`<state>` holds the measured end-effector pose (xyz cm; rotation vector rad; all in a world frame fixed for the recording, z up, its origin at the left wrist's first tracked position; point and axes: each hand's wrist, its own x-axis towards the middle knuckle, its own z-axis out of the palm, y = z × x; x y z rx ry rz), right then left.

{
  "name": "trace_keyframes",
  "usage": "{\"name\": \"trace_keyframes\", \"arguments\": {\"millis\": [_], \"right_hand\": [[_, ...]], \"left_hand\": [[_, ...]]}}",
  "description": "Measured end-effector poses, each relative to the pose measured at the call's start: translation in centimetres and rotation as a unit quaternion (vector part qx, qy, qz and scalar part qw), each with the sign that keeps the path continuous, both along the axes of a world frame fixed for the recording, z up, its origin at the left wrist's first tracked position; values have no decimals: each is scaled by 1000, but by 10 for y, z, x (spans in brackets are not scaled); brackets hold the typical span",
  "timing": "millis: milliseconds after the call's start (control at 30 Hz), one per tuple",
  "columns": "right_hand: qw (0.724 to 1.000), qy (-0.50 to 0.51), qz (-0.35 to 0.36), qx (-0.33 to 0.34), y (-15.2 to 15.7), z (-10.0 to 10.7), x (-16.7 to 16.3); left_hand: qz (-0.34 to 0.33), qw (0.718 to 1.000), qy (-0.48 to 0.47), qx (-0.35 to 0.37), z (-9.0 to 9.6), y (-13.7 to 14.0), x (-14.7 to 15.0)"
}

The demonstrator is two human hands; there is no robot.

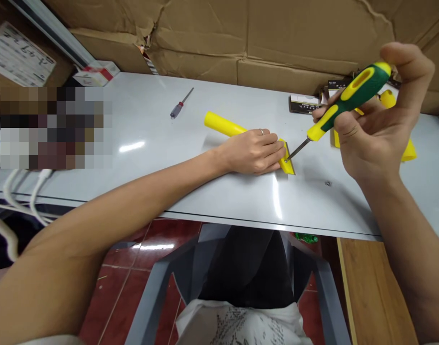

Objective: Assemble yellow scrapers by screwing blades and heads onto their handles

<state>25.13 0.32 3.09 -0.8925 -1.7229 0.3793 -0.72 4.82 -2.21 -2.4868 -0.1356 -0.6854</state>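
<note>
My left hand (pixel 256 152) is wrapped round a yellow scraper-like tool (pixel 224 124) and holds it on the white table. Its tube handle points to the back left; the flat head with a dark edge sticks out past my fingers on the right. My right hand (pixel 375 136) grips a green and yellow screwdriver (pixel 359 91), tilted, with one finger bent near the handle's end. The shaft's tip meets a small screw on the yellow head. Small metal pieces, perhaps screws (pixel 328 183), lie on the table below my right hand.
A grey screwdriver with a red collar (pixel 176 110) lies at the back. Behind my right hand are small black and white boxes (pixel 306 104) and other yellow parts (pixel 409 151). Cardboard (pixel 205 43) lines the back. White cables (pixel 34 191) hang at the left edge.
</note>
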Motion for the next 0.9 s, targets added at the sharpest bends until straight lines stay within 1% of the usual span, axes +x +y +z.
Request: {"name": "trace_keyframes", "arguments": {"millis": [67,100,167,300,367,500,567,633,700,733,833,900], "right_hand": [[992,71,-20,105,7,-7,-4],[986,92,-23,135,11,-9,-6],[985,81,-10,149,17,-12,-5],[987,63,89,116,26,-14,2],[984,84,106,120,30,-16,4],[969,120,91,198,42,-19,1],[961,117,71,241,47,-19,1],[957,105,54,265,50,-18,2],[958,86,58,267,47,-15,3],[962,76,66,254,43,-13,4],[975,75,101,181,29,-8,3],[979,89,122,139,22,-6,1]], "left_hand": [[-15,1000,-16,-6,0,0,0],[-17,1000,-17,-10,-1,1,-1],[-8,1000,-10,-5,0,1,-1],[-2,999,-5,32,1,0,-1],[0,999,-7,37,2,-1,-1],[-3,999,-10,36,2,-1,0],[-4,1000,-8,24,1,0,0],[-7,1000,-9,6,1,0,0],[-6,1000,-10,-6,0,0,0],[-5,1000,-9,-8,0,0,0],[-4,1000,-4,0,1,-1,0],[-4,1000,-1,7,2,-1,0]]}}
